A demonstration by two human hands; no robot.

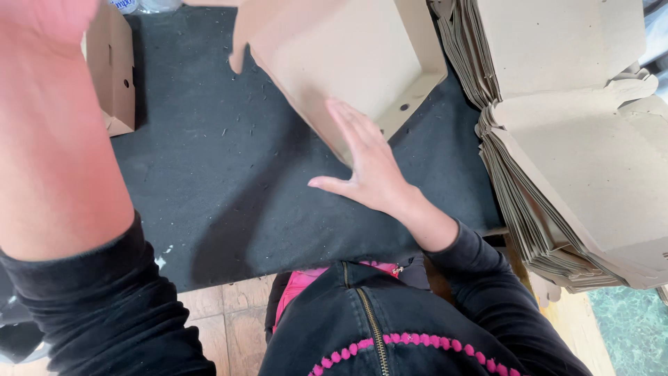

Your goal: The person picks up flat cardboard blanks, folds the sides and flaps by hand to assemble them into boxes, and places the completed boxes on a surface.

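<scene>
Right hand (372, 167) lies flat and open-fingered against the side of a half-folded cardboard box (341, 63) on the black bench (209, 174). Left hand (42, 21) is raised close and blurred, so I cannot tell its grip. Flat box blanks (577, 139) are stacked just right.

The right hand (369, 163) lies flat against a half-folded cardboard box (348, 63) on a black mat (229, 188), beside stacked flat cartons (557, 160).
</scene>
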